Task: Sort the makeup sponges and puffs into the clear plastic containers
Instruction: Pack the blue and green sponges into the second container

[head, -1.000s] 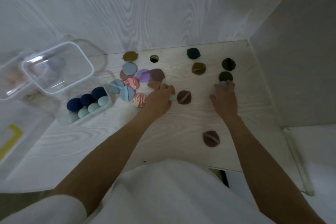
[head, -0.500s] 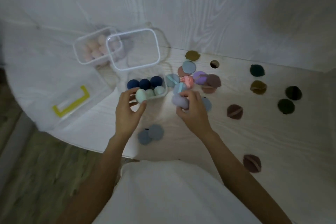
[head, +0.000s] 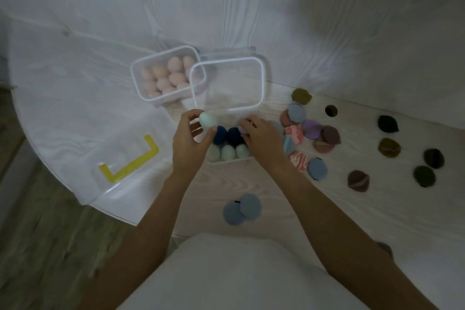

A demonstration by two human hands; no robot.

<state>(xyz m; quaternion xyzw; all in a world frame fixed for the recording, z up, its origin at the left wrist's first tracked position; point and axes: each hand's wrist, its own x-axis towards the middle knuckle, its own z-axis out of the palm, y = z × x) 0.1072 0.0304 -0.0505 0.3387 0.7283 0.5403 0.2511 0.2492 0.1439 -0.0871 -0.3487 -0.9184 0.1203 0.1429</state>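
Peach egg-shaped sponges [head: 168, 75] fill one clear plastic container [head: 141, 88]; my left hand [head: 188, 143] pinches a mint egg-shaped sponge [head: 208, 120], my right hand [head: 261, 138] a lilac sponge [head: 242, 128]; flat round puffs [head: 317, 168] remain loose.

1. We have only one view, from the camera on the person's head.
2. We look forward and steeply down at the table [head: 314, 211].
3. The left hand [head: 187, 141] and right hand [head: 263, 142] sit close below us, near the middle.
4. The wide lens bends the table edge left of the hands.
5. No second view shares this scene.
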